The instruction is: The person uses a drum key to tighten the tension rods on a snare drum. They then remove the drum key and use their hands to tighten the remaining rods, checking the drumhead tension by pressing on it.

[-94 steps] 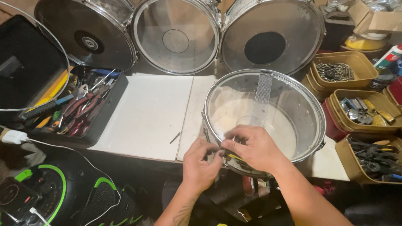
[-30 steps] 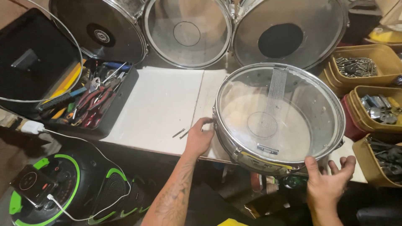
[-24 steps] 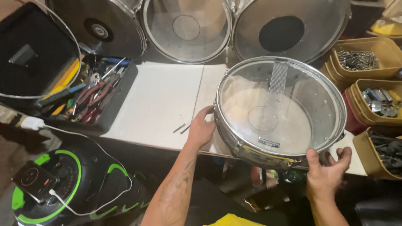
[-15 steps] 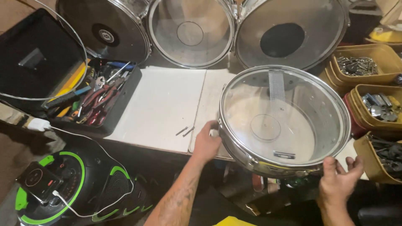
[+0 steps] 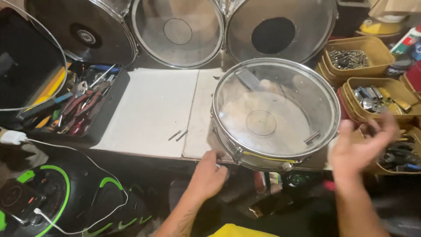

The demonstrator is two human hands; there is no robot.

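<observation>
The snare drum (image 5: 275,115) lies flat at the near right edge of the white bench top (image 5: 149,109), clear head up, its metal hoop and lugs in place all round. Judging by that, the head and hoop are already mounted; whether the rods are fully tightened cannot be told, and two loose rods (image 5: 178,135) lie on the white board just left of the drum.

The left hand (image 5: 209,175) sits at the drum's near left rim, fingers curled against the shell by a lug; whether it pinches anything small cannot be told. The right hand (image 5: 362,147) is off the drum, just beside its right rim, blurred, fingers spread wide and holding nothing.

Three larger drums (image 5: 177,30) stand on edge behind the bench. A black tray of pliers (image 5: 83,103) lies to the left, tan bins of hardware (image 5: 355,55) to the right, and a black and green speaker (image 5: 61,193) sits on the floor below.
</observation>
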